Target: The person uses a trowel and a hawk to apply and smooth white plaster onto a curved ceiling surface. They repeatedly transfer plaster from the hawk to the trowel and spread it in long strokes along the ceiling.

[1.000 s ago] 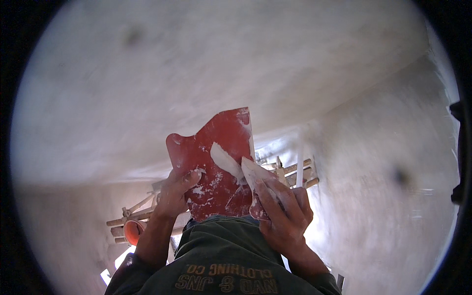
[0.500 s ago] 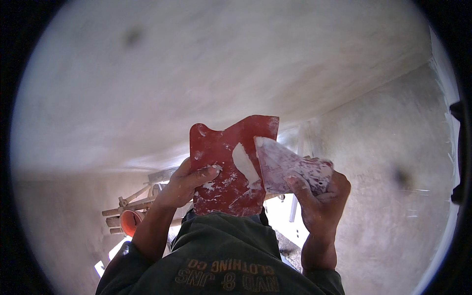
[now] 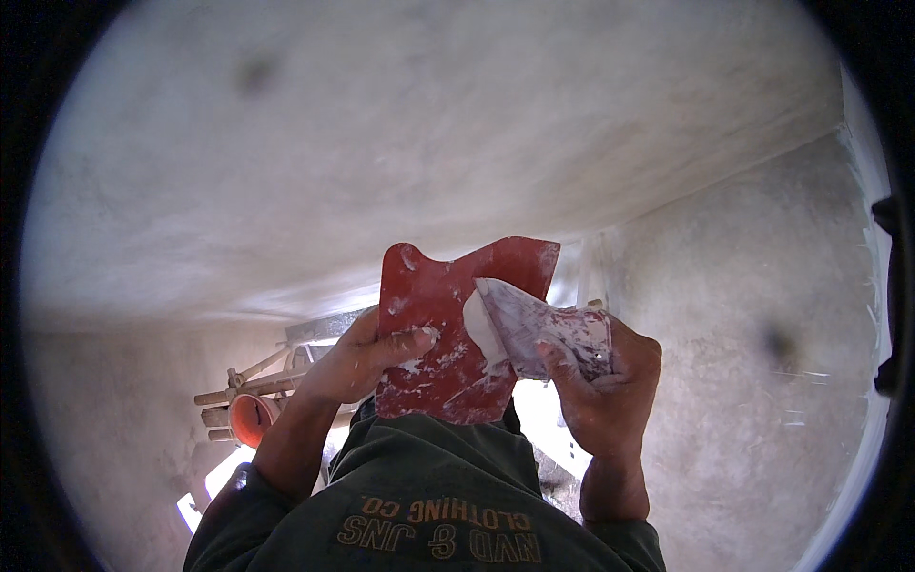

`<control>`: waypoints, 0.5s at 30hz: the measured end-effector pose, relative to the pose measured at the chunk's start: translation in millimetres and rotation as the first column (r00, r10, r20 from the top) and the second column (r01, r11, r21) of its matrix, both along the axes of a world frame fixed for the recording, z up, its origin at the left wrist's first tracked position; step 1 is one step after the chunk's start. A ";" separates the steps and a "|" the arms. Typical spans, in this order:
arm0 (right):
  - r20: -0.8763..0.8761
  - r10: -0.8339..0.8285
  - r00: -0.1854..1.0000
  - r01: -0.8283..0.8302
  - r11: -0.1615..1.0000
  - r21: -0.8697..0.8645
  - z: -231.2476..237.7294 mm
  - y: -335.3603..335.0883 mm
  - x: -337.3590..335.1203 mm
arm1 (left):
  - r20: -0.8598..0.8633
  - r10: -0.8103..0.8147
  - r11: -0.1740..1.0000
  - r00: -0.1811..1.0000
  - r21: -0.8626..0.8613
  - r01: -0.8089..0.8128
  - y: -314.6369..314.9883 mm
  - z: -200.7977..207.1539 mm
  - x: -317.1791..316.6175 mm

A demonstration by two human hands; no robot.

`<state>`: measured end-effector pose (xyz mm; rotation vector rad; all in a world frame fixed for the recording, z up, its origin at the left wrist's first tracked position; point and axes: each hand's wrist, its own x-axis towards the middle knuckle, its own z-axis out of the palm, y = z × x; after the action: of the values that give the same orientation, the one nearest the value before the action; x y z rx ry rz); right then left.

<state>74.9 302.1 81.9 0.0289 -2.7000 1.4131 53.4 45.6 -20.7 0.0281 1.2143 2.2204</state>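
In front of my chest, my left hand (image 3: 367,357) grips a flat red plastic spreader (image 3: 434,296) by its left edge, thumb on top and fingers hidden beneath. White smears mark its face. My right hand (image 3: 610,386) is closed round a smaller spreader (image 3: 548,329), reddish and heavily coated in white. Its left edge lies over the red spreader, against a lump of white putty (image 3: 482,329) in the middle of the red face.
A broad grey plastered surface (image 3: 381,143) fills the upper view. Plastered walls stand at left and right (image 3: 743,315). Below on the left are wooden poles (image 3: 257,383) and an orange bucket (image 3: 252,419). Bright light shows beneath my arms.
The smaller spreader in my right hand has moved left over the red one, up to the putty. My left hand and the red spreader have shifted slightly right.
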 end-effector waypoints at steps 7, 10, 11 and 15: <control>-0.163 0.202 0.966 -0.128 0.916 0.379 -9.1 14.9 -3.4 | -0.139 -0.035 0.962 0.990 -0.273 -0.004 10.9 -12.0 0.5; -0.288 0.134 0.948 -0.029 0.939 0.342 -20.7 36.7 -27.6 | 0.085 0.010 0.993 0.996 -0.120 0.000 29.5 -11.7 -7.7; -0.324 0.100 0.941 0.009 0.947 0.320 -25.3 48.2 -41.7 | 0.106 0.030 0.995 0.994 -0.095 -0.019 38.5 -14.7 -15.2; -0.477 -0.105 0.873 0.278 0.909 0.309 -36.0 123.7 -133.6 | 0.185 0.181 0.983 0.966 -0.078 -0.169 82.5 -45.9 -60.4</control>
<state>-58.7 425.8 45.9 0.0945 -2.4411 0.7105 -7.0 128.1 -66.5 -0.3224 1.2168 2.2728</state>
